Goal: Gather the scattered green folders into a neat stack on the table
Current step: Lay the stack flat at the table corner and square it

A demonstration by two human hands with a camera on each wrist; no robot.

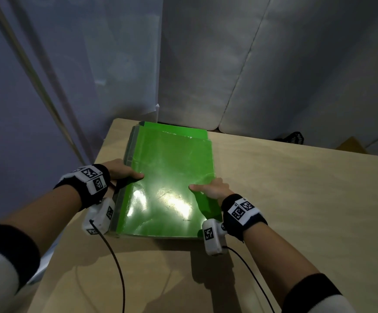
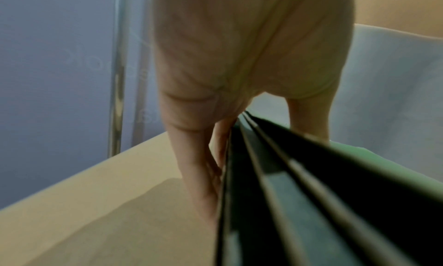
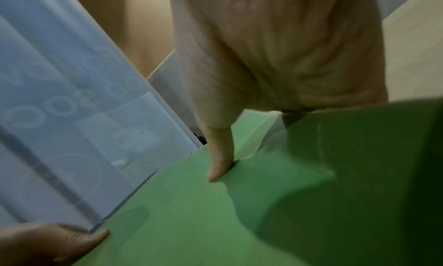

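Both hands, left hand (image 1: 122, 171) and right hand (image 1: 213, 189), pinch opposite side edges of the glossy green plastic folders (image 1: 167, 177) stacked on the tan wooden desk (image 1: 296, 199).

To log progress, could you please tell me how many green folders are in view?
3 distinguishable, stacked on the table: the glossy top folder, a second showing beyond its far edge, a third peeking out farthest back. More may hide underneath.

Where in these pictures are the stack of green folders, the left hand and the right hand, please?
stack of green folders (image 1: 167, 177), head view, top cover's middle.
left hand (image 1: 122, 170), head view, back of the hand.
right hand (image 1: 215, 188), head view, back of the hand.
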